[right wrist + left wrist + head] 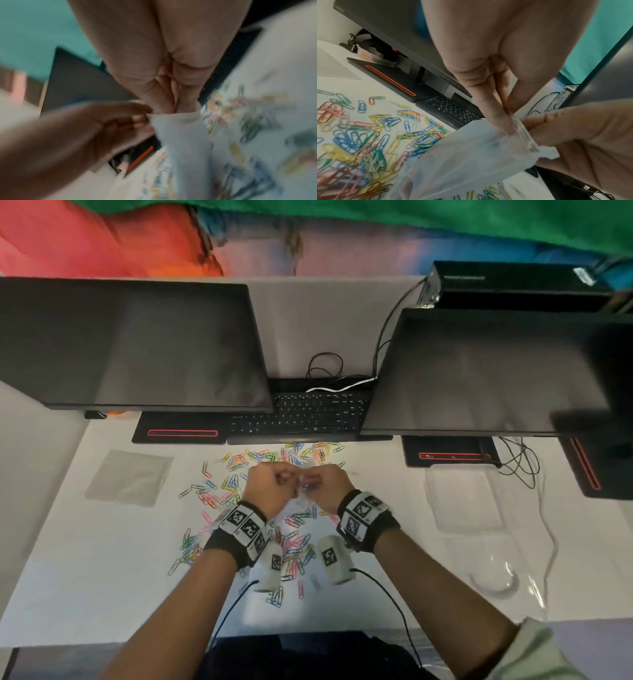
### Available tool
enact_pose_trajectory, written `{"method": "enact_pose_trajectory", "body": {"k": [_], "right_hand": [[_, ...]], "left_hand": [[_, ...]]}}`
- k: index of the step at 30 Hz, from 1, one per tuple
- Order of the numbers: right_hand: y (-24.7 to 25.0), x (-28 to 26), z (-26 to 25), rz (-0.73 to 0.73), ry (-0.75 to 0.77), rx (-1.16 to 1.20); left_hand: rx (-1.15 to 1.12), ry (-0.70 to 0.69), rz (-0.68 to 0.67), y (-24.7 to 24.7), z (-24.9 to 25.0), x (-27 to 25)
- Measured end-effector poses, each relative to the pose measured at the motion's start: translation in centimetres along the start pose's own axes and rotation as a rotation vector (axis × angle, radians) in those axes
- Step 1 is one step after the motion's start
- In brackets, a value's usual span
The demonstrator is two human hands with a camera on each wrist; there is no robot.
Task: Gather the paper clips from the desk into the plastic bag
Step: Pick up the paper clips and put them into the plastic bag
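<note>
The plastic bag point(471, 159) is clear and crumpled; my left hand point(267, 487) and right hand point(330, 486) each pinch its zip rim. Coloured paper clips point(236, 470) lie scattered on the desk point(85, 570) beneath, reaching the keyboard point(308, 414)

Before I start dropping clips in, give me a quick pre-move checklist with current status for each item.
1. Both hands on the plastic bag: ok; left hand and right hand pinch its top edge.
2. Bag mouth pulled open: cannot tell; the zip strip looks closed between the fingers.
3. Bag lifted over the paper clips: ok.
4. Clips already inside the bag: cannot tell.
5. Clips within reach on the desk: ok.
6. A hand free to pick: not ok.
</note>
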State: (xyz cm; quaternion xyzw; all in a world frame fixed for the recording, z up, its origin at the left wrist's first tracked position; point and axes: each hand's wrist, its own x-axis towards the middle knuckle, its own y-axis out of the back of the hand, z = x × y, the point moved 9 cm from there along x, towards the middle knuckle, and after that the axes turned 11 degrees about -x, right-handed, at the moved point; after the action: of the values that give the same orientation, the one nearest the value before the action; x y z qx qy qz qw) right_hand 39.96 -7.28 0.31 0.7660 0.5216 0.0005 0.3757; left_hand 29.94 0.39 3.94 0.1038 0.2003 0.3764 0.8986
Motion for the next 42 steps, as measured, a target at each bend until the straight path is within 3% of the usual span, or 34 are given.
{"method": "enact_pose_trajectory", "body": {"k": [2, 4, 7, 9, 13, 16, 19, 22, 27, 30, 34, 37, 42], "right_hand": [[0.7, -0.2, -1.2, 0.121, 0.082, -0.157], [0.6, 0.0, -2.0, 0.151, 0.136, -0.287], [-0.4, 0.0, -3.3, 0.035, 0.237, -0.466], [-0.3, -0.3, -4.6, -0.004, 0.311, -0.442], [3.1, 0.2, -3.2, 0.069, 0.101, 0.155], [4.7, 1.3, 1.3, 0.120, -0.092, 0.287], [5.0, 2.4, 6.5, 0.163, -0.281, 0.024], [4.4, 3.6, 7.6, 0.139, -0.289, -0.381], [3.7, 7.2, 6.7, 0.217, -0.279, -0.464], [2.4, 9.4, 5.8, 0.241, -0.227, -0.485], [-0.5, 10.5, 4.5, 0.222, -0.094, -0.734], [-2.1, 9.5, 3.6, 0.255, 0.108, -0.832], [-3.3, 7.6, 3.5, 0.152, 0.242, -0.862]], "left_hand": [[0.001, -0.006, 0.011, 0.4, 0.1, -0.1], [0.008, -0.008, 0.008, 0.7, 0.1, -0.2], [0.016, -0.016, -0.008, 1.5, 0.1, -0.2], [-0.002, -0.021, -0.008, 2.5, 0.0, 0.2], [-0.023, -0.031, -0.001, 5.0, -0.4, 0.7], [-0.143, -0.008, -0.007, 6.8, -0.9, 0.8], [-0.207, -0.031, -0.015, 8.4, -0.9, 1.0], [-0.224, -0.067, -0.024, 9.1, -0.8, 0.9], [-0.211, -0.009, -0.016, 9.6, -2.5, 1.0], [-0.180, 0.008, 0.002, 9.9, -3.2, 1.2], [-0.158, 0.017, 0.063, 10.6, -3.4, 1.6], [-0.147, 0.023, 0.110, 10.5, -3.3, 1.7], [-0.142, 0.018, 0.109, 9.2, -2.8, 1.9]]}}
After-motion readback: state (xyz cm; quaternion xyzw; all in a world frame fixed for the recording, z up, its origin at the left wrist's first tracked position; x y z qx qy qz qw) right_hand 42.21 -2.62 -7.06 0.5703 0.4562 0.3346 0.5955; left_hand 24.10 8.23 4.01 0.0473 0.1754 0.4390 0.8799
